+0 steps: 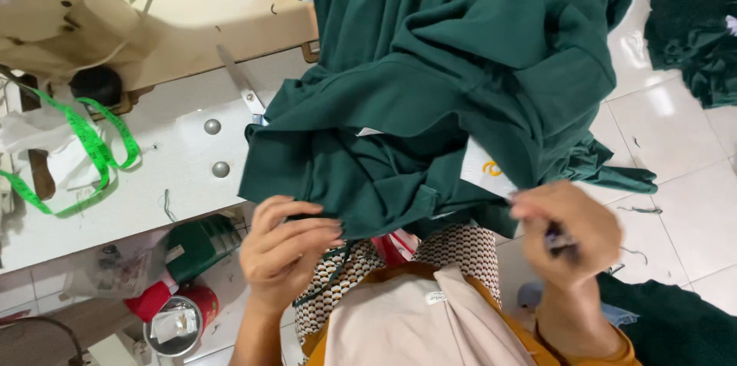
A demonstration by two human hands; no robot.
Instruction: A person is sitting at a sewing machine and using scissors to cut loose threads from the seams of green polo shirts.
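A large dark green garment (pixel 461 89) lies bunched across the sewing table edge and my lap. My left hand (pixel 288 247) pinches its lower hem, fingers curled on the fabric. My right hand (pixel 572 231) is closed around a small dark tool, blurred, right at the garment's edge beside a white label (pixel 484 170). A patterned cloth (pixel 453 251) covers my lap below the garment.
A beige sewing machine (pixel 115 13) stands at the top left on a white table (pixel 153 174). Scissors (pixel 242 82) and a green measuring tape (pixel 92 143) lie on it. More green garments (pixel 691 28) are piled on the tiled floor at right. A red tin (pixel 180 320) sits below the table.
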